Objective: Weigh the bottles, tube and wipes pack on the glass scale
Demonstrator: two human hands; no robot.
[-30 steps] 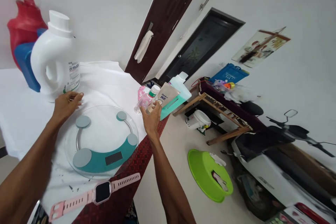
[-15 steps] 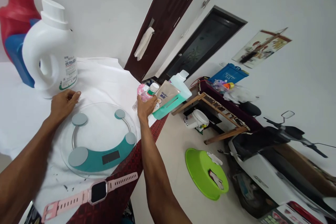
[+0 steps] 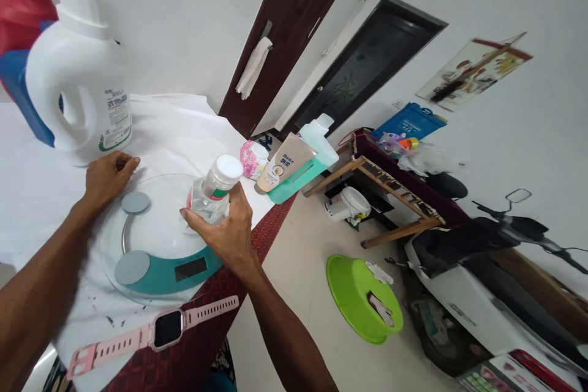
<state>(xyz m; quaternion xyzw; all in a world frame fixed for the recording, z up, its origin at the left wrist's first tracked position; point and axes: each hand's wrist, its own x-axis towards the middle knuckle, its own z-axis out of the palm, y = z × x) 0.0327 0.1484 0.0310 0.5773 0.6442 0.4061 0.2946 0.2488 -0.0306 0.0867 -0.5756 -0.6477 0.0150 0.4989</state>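
Observation:
My right hand (image 3: 227,234) is closed round a small clear bottle (image 3: 212,193) with a white cap, held just above the round glass scale (image 3: 156,239) with its teal base. My left hand (image 3: 108,176) rests on the white cloth at the scale's far left rim, fingers curled under, beside the big white detergent jug (image 3: 78,73). Nothing shows inside the left hand.
A pink smartwatch (image 3: 156,331) lies near the table's front edge. A tan tube (image 3: 285,165), a teal bottle (image 3: 316,147) and a pink jar (image 3: 252,159) stand at the table's right end. On the floor sit a green basin (image 3: 362,300), a wooden bench (image 3: 395,196) and a scooter (image 3: 496,282).
My right hand took the clear bottle from the group at the table's right end and carried it left, over the scale. The left hand stayed put.

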